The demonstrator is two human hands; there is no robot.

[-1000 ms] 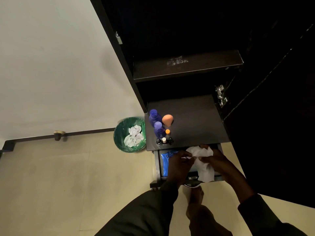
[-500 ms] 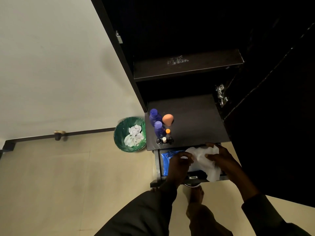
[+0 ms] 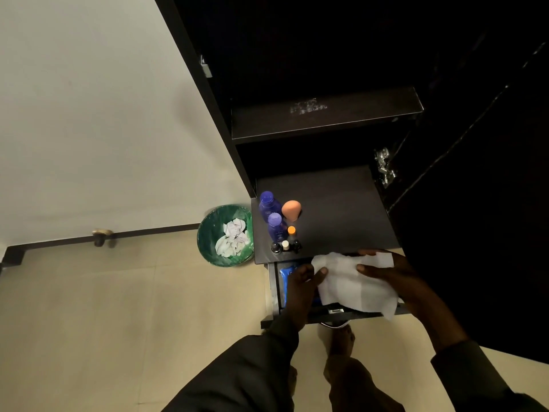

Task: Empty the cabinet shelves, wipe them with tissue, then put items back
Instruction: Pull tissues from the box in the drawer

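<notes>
- Far left on the floor by the wall stands one green bin (image 3: 221,248) with crumpled white tissues in it, just beside the cabinet.
- On the left edge of the lower shelf (image 3: 335,209) I count two purple bottles (image 3: 269,203), one peach sponge (image 3: 291,210) and a few small vials (image 3: 285,245), one with an orange cap, all clustered together; the rest of that shelf is bare dark wood.
- One upper shelf (image 3: 326,114) sits farther back, with a pale smudge on it.
- My left hand (image 3: 303,281) pinches the left edge of the one white tissue (image 3: 353,283), above the open drawer (image 3: 273,289), where a blue packet (image 3: 285,281) shows.
- The tissue is spread between my two hands, just near of the lower shelf's front edge.
- My right hand (image 3: 386,272) holds the tissue's right side, thumb on top and fingers under it.
</notes>
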